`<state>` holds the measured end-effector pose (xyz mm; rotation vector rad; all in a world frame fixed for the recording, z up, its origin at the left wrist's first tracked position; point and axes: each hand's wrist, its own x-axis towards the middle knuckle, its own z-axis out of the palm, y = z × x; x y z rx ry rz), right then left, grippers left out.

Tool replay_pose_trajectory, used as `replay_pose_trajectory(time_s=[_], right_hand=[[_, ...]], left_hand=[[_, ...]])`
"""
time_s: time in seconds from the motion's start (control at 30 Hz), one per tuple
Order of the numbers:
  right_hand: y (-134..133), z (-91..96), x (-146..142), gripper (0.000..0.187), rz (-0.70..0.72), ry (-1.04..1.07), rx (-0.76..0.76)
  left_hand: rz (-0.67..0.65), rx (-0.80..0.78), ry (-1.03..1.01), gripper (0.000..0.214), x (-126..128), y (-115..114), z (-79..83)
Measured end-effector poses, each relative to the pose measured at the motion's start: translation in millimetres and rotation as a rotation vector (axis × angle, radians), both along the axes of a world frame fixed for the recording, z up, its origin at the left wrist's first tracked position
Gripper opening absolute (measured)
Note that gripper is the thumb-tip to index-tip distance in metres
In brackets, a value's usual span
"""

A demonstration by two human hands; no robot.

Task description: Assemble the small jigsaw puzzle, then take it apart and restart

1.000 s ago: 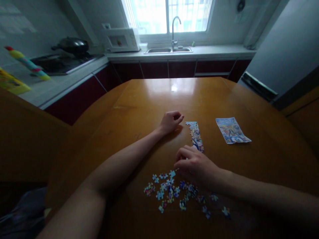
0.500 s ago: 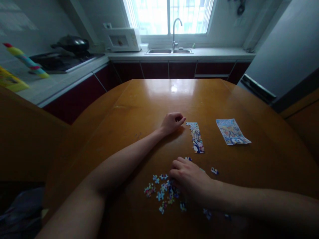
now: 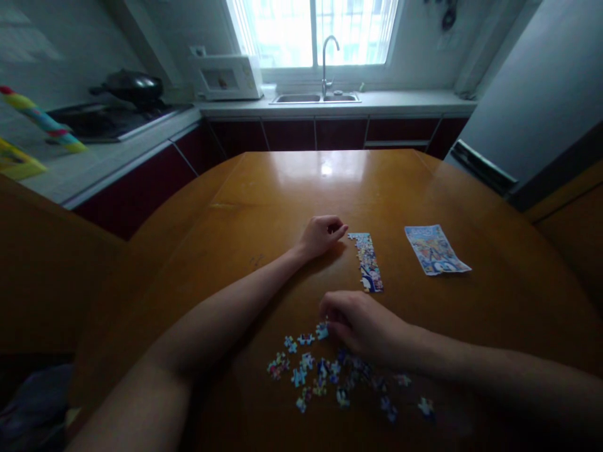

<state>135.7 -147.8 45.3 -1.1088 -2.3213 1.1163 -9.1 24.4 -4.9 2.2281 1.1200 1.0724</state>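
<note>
My right hand (image 3: 360, 318) is over the near part of the table, its fingers pinched on a light blue puzzle piece (image 3: 323, 331). Below and around it lie loose puzzle pieces (image 3: 321, 370), partly hidden by the hand and forearm. Farther off, my left hand (image 3: 324, 234) rests on the table with its fingers curled in, and nothing shows in them. Its thumb tip is close to the top left corner of a joined puzzle strip (image 3: 369, 260), whose left side is jagged with tabs.
A creased picture sheet (image 3: 436, 250) lies right of the strip on the wooden table (image 3: 282, 188). Beyond the table run a counter with a sink (image 3: 315, 98), a microwave (image 3: 228, 78), and a stove with a black wok (image 3: 129, 86). A fridge (image 3: 532, 94) stands at right.
My right hand has lifted slightly from the loose pieces, with a light blue piece now showing at its fingertips. My left hand has stayed beside the strip. The view has shifted a little.
</note>
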Motion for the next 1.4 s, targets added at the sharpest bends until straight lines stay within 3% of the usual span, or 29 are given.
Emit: replay_pose_trajectory(time_s=[0.07, 0.23, 0.37, 0.63, 0.93, 1.07, 1.17, 1.27, 1.4], right_hand=[[22.9, 2.5, 9.6, 0.030, -0.105, 0.149, -0.086], [86.3, -2.6, 36.4, 0.018, -0.341, 0.425, -0.165], [113.2, -12.1, 52.1, 0.013, -0.550, 0.564, -0.170], [113.8, -21.5, 56.8, 0.024, -0.686, 0.722, -0.286], [109.9, -21.0, 54.5, 0.020, -0.633, 0.728, -0.385], [120.3, -26.8, 59.2, 0.021, -0.634, 0.701, -0.273], [133.7, -36.1, 69.1, 0.021, -0.700, 0.644, -0.025], [143.1, -47.1, 78.5, 0.019, -0.749, 0.483, 0.217], [141.3, -54.0, 79.9, 0.015, -0.668, 0.267, 0.339]], left_hand=[[-0.003, -0.005, -0.011, 0.028, -0.6, 0.2, 0.3], [0.018, -0.034, -0.080, 0.024, -2.7, 1.4, 0.8], [0.032, 0.067, -0.111, 0.015, -4.2, -3.2, 3.6], [-0.192, 0.380, 0.030, 0.021, 2.6, -23.1, 17.1], [-0.174, 0.493, 0.017, 0.006, 6.1, -26.8, 17.5], [-0.169, 0.481, 0.011, 0.005, 1.8, -21.0, 17.7], [-0.170, 0.444, 0.045, 0.006, -4.4, -12.0, 14.4], [-0.208, 0.395, 0.113, 0.009, -9.8, -3.7, 9.9], [-0.246, 0.334, 0.198, 0.013, -11.6, -0.2, 6.4]])
